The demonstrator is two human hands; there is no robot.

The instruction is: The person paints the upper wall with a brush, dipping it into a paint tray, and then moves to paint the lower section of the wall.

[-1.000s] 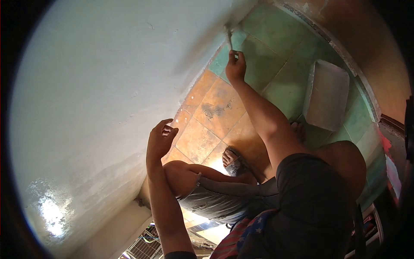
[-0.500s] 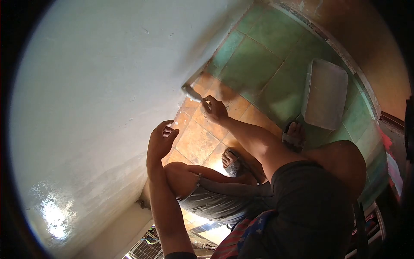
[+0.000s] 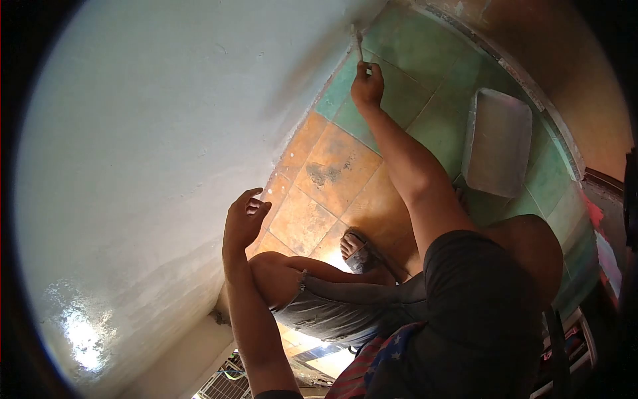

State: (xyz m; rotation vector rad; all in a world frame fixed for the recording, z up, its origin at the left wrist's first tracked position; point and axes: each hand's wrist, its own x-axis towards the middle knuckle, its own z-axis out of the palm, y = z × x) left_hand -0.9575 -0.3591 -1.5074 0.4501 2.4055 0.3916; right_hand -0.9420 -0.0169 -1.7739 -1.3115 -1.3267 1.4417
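My right hand (image 3: 368, 86) is closed on the handle of a brush (image 3: 357, 41), whose pale head is against the base of the white wall (image 3: 159, 120), where it meets the green floor tiles (image 3: 392, 93). The brush head is slightly blurred. Close to the wall, over my knee, my left hand (image 3: 246, 218) hangs with its fingers curled loosely and apart, holding nothing.
A pale rectangular tray (image 3: 497, 143) lies on the green tiles to the right. Stained orange tiles (image 3: 339, 166) are in front of me, near my sandalled foot (image 3: 356, 250). A wire rack (image 3: 222, 382) shows at the bottom. An orange-brown wall (image 3: 565, 66) curves along the right.
My right hand has moved the brush up and to the right along the wall's base, from the orange tiles to the green ones. My left hand has barely shifted.
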